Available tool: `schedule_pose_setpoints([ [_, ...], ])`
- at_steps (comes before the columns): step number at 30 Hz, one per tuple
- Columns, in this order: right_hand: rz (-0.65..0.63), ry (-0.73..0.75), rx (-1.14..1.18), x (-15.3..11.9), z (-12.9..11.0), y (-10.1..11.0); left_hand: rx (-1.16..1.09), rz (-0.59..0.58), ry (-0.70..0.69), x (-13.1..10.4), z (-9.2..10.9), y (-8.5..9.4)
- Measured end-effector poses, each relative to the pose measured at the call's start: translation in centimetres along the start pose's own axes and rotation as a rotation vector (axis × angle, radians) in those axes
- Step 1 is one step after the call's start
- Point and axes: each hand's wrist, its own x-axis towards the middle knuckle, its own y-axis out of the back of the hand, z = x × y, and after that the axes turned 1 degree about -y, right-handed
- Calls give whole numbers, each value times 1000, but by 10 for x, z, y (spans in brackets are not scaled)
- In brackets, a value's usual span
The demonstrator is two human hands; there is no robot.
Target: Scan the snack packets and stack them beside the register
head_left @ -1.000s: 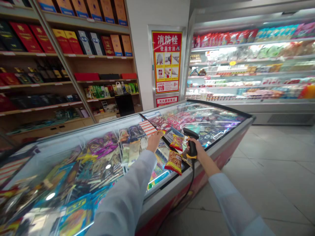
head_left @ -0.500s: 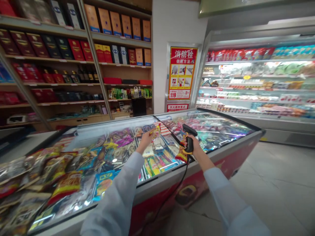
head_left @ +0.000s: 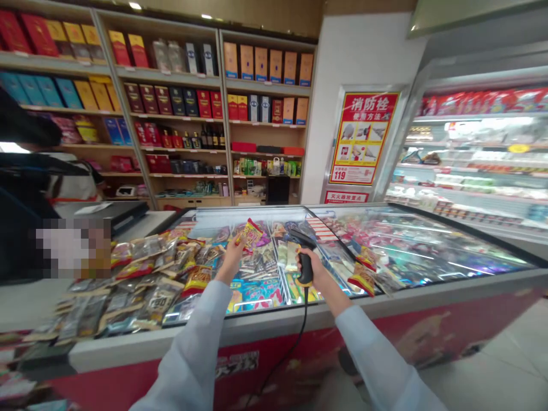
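Observation:
My left hand (head_left: 232,260) pinches a small red and yellow snack packet (head_left: 251,234) by its lower left side, above the chest freezer's glass top. In my right hand (head_left: 315,267) is a black barcode scanner (head_left: 305,260), fingers wrapped round its handle. Its head points left, towards the packet, with a gap between them. A black cable (head_left: 301,331) hangs from the handle down the freezer's front. Several snack packets (head_left: 363,278) in red and yellow lie on the glass right of the scanner. Many more snack bags (head_left: 145,268) are heaped on the left part of the lid.
The chest freezer (head_left: 385,305) with frozen goods under glass spans the front. Shelves (head_left: 180,117) of boxes and bottles stand behind. A red poster (head_left: 363,137) hangs on the pillar, beside a lit open refrigerator (head_left: 475,148). At far left, a person in dark clothing (head_left: 21,211) is by the counter.
The view has swung left, bringing the counter and the person into sight. My left hand has raised the packet and turned its face towards the scanner. Both hands keep their hold.

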Motion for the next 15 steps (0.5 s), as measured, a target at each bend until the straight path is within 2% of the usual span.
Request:
schedule_pose_setpoints([
  [4,-27,-46,25,11,26,-8,-250,43,83,4,-8,25],
  [8,-129,-76,67,20,53,-6,-521,62,161,12,-18,35],
  [11,-234,-100,58,23,69,-2,-705,-4,224,14,-21,38],
  [15,-317,-114,-8,23,75,-3,-786,-115,230,10,-21,39],
])
